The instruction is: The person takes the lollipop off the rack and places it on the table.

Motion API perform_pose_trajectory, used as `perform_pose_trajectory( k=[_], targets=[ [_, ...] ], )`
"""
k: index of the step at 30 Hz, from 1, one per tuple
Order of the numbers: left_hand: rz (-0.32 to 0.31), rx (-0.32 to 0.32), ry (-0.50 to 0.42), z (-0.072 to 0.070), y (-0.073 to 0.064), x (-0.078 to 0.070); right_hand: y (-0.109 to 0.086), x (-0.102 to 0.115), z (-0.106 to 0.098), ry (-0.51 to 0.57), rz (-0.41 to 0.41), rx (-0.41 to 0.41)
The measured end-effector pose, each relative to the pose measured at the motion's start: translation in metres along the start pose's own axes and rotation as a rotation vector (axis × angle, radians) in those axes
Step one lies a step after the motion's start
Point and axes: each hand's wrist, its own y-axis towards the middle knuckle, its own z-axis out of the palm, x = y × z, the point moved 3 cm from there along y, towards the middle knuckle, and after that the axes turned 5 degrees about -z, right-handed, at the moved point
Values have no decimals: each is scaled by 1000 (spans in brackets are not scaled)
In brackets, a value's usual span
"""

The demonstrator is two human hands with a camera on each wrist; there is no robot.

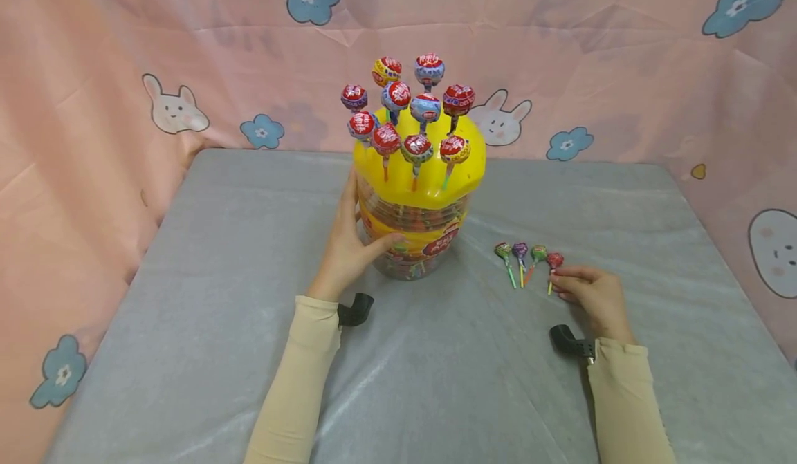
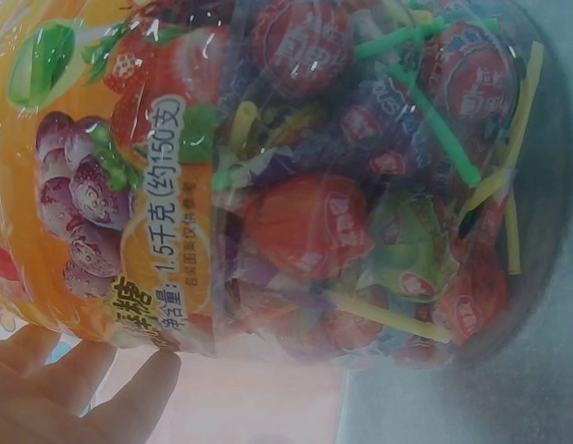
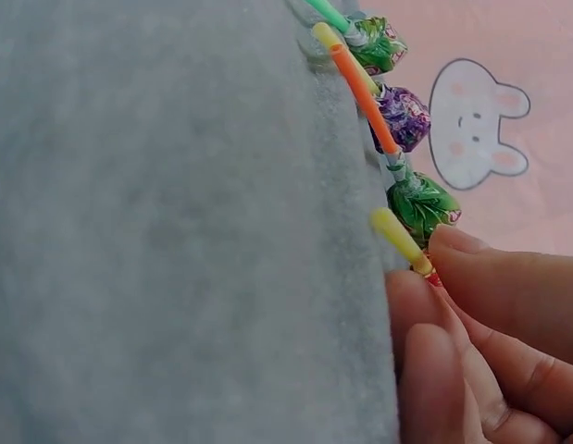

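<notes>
A large clear plastic jar (image 1: 407,267) with a yellow lid (image 1: 411,191) stands upright, packed with wrapped lollipops (image 2: 309,227). My left hand (image 1: 349,246) holds its left side, thumb across the front label and fingers round behind. Several bigger red-topped lollipops (image 1: 417,147) stick up from the lid. At the right, my right hand (image 1: 594,298) pinches a red lollipop (image 1: 555,260) by its yellow stick, between thumb and fingers. Just left of it lie a green lollipop with an orange stick (image 1: 538,252), a purple one (image 1: 519,250) and another green one (image 1: 502,249).
A grey cloth (image 1: 218,277) covers the table. Behind it hangs a pink curtain (image 1: 398,7) printed with rabbits and blue flowers. Black camera mounts (image 1: 357,310) sit at both wrists, above beige sleeves (image 1: 292,388).
</notes>
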Motion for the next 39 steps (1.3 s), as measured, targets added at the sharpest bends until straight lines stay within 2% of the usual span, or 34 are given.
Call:
perform_pose_trajectory(
  k=[9, 13, 17, 23, 30, 39],
  targets=[
    [5, -2, 4, 0, 1, 0, -1, 3, -3, 177, -50, 18],
    [11, -4, 1, -1, 1, 1, -4, 11, -4, 193, -59, 6],
    [1, -6, -7, -2, 0, 1, -7, 22, 0, 208, -104, -5],
    [-5, -11, -3, -4, -1, 2, -15, 38, 9, 295, -188, 7],
    [3, -3, -11, -2, 0, 2, -25, 59, 16, 289, -255, -15],
    [-24, 0, 1, 0, 0, 1, -34, 103, 31, 288, -414, -25]
  ],
)
